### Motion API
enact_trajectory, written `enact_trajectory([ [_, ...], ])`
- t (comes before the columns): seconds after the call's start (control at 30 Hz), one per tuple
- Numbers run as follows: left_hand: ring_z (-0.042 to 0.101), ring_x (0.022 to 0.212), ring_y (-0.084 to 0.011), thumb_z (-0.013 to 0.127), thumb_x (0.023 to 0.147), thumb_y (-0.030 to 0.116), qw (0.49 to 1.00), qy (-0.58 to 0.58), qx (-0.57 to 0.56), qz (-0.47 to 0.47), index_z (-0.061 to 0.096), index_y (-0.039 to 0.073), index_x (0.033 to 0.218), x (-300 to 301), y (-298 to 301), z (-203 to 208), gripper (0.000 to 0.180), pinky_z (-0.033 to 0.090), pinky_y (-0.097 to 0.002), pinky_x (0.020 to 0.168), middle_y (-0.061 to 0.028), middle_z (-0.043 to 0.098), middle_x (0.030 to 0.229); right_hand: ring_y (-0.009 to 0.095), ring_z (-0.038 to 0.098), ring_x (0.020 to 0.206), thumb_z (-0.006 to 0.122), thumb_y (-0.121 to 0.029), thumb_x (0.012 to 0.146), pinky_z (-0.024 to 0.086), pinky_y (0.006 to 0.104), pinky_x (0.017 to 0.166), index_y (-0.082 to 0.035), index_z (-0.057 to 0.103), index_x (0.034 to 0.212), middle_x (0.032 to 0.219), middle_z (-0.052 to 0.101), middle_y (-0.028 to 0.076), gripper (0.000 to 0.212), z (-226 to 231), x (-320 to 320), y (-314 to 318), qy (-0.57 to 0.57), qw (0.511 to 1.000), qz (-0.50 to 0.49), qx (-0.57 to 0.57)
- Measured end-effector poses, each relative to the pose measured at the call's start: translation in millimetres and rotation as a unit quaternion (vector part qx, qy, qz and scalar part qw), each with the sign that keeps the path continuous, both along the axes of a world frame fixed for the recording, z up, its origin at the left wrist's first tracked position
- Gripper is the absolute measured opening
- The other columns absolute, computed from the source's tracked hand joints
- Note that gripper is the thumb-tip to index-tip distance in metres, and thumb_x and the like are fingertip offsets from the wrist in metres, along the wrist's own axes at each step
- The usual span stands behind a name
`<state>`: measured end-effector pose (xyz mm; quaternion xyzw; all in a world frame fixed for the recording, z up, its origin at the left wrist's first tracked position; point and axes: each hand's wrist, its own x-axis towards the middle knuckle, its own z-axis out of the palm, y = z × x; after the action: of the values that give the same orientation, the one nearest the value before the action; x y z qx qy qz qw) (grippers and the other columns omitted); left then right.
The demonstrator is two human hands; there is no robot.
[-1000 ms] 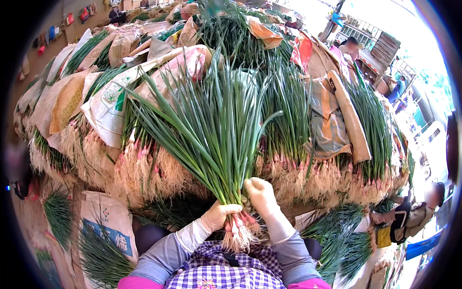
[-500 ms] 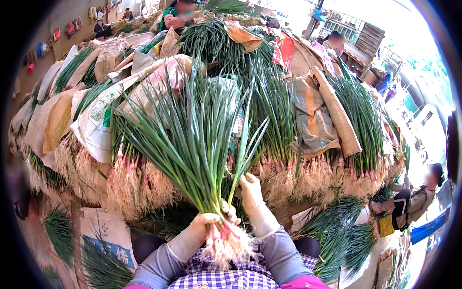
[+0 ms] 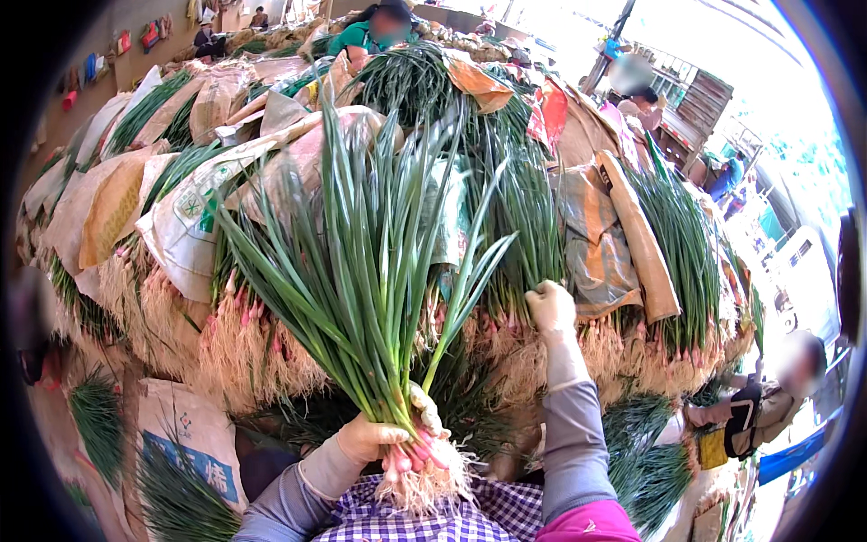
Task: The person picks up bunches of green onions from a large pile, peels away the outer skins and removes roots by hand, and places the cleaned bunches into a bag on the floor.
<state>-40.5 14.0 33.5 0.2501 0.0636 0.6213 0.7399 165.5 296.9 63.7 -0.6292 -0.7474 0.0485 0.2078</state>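
My left hand (image 3: 388, 432), in a pale glove, is closed around a bunch of green garlic (image 3: 379, 298) just above its pink bulbs. The long leaves fan upward and away from me, while pale roots (image 3: 424, 483) hang over my checked apron. My right hand (image 3: 553, 309), also gloved, is stretched out to the right of the bunch with its fingers curled. It is against the front of the big green garlic heap (image 3: 519, 217), at the lower stems. What its fingers hold, if anything, is hidden.
Woven sacks (image 3: 596, 244) lie over the heap. Loose garlic bundles (image 3: 650, 452) rest low at the right, others (image 3: 185, 492) at the left by a white and blue sack (image 3: 194, 434). A person (image 3: 768, 397) sits at the right; others are behind the heap.
My right hand has left the bunch and moved right and forward to the heap. My left hand keeps holding the bunch, slightly lower. The view has shifted a little.
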Motion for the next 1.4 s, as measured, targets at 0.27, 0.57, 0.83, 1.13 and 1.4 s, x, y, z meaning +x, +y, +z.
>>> enact_trajectory([
  [0.27, 0.061, 0.090, -0.0274, 0.058, 0.069, 0.008, 0.989, 0.100, -0.103, 0.027, 0.025, 0.001, 0.140, 4, 9, -9, 0.079, 0.048, -0.0476, 0.091, -0.0139, 0.058, 0.099, 0.008, 0.048, 0.050, 0.054, -0.023, 0.091, 0.039, 0.0239, 0.048, 0.002, 0.065, 0.088, 0.072, 0.064, 0.005, 0.027, -21, 26, -5, 0.363, 0.916, 0.039, -0.164],
  [0.57, 0.062, 0.091, -0.0272, 0.061, 0.069, 0.009, 0.988, 0.122, -0.090, 0.032, 0.034, -0.005, 0.134, 10, 13, -10, 0.071, 0.047, -0.0487, 0.092, -0.0143, 0.060, 0.096, 0.031, 0.065, 0.086, 0.069, -0.029, 0.078, 0.051, 0.0388, 0.076, 0.001, 0.060, 0.102, 0.092, 0.066, 0.018, 0.039, -16, 5, -15, -0.126, 0.992, 0.007, -0.015],
  [0.83, 0.067, 0.076, -0.0279, 0.054, 0.077, 0.003, 0.977, 0.158, -0.138, -0.025, 0.049, -0.001, 0.113, 8, 8, -16, 0.037, 0.056, -0.0376, 0.065, -0.0227, 0.063, 0.095, 0.018, 0.063, 0.065, 0.061, -0.024, 0.088, 0.052, 0.0337, 0.062, 0.002, 0.064, 0.091, 0.080, 0.066, 0.014, 0.027, 2, -27, -165, 0.223, 0.918, 0.156, -0.289],
  [1.13, 0.060, 0.095, -0.0325, 0.062, 0.065, 0.010, 0.992, 0.050, -0.119, 0.004, 0.054, 0.002, 0.103, 18, 8, -31, 0.039, 0.046, -0.0442, 0.091, -0.0151, 0.059, 0.098, 0.011, 0.050, 0.066, 0.057, -0.041, 0.091, 0.041, 0.0274, 0.059, -0.004, 0.066, 0.084, 0.075, 0.061, 0.001, 0.038, -55, -31, -163, 0.531, 0.788, 0.081, -0.301],
  [1.4, 0.063, 0.092, -0.0351, 0.060, 0.069, 0.011, 0.984, 0.082, -0.156, 0.003, 0.052, -0.004, 0.113, 17, 4, -30, 0.047, 0.050, -0.0468, 0.087, -0.0238, 0.060, 0.108, 0.004, 0.046, 0.052, 0.058, -0.020, 0.092, 0.036, 0.0199, 0.043, -0.006, 0.058, 0.095, 0.067, 0.053, -0.003, 0.015, -31, -55, -182, 0.601, 0.622, 0.144, -0.480],
])
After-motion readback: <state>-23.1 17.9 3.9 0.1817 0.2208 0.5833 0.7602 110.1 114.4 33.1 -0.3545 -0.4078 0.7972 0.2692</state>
